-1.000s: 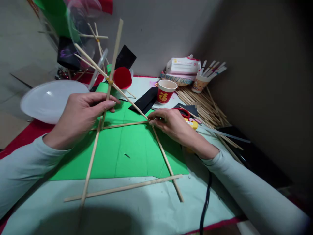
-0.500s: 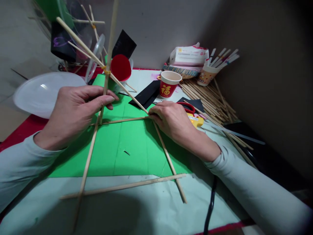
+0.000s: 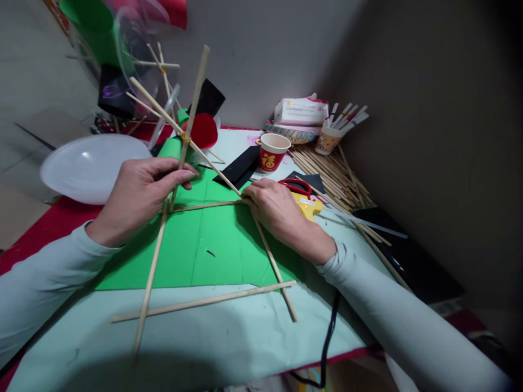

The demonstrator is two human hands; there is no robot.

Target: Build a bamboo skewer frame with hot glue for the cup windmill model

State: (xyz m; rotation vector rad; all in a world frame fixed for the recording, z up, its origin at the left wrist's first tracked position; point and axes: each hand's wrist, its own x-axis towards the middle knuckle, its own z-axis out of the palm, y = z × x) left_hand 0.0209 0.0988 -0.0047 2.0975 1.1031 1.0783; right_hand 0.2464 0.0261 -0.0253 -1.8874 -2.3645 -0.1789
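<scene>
A frame of thin wooden sticks stands over a green sheet [image 3: 224, 239]. Its two long sticks, an upright stick [image 3: 199, 81] and a slanted stick [image 3: 218, 173], cross at a yellow-orange binding [image 3: 184, 137]. My left hand [image 3: 141, 196] pinches the upright stick below that crossing, thumb in front. At the slanted stick's lower end, my right hand [image 3: 280, 207] closes around a joint with a thin crossbar [image 3: 208, 206]; its fingertips are partly hidden. Two leg sticks, the left leg [image 3: 152, 267] and right leg [image 3: 273, 261], run toward me, with a lower stick [image 3: 204, 301] across them.
Behind my right hand are a red paper cup [image 3: 272, 160], red-handled scissors [image 3: 296, 188], a yellow glue gun [image 3: 309, 206] and a stick pile [image 3: 327, 177]. A cup of markers [image 3: 327, 140] stands further back. A white plastic lid or bowl [image 3: 93, 169] lies left. A black cord [image 3: 330, 337] hangs over the front edge.
The camera view has shifted, so the frame's upper stick ends now show in full and the table's front edge is more visible. Both hands keep their hold on the frame.
</scene>
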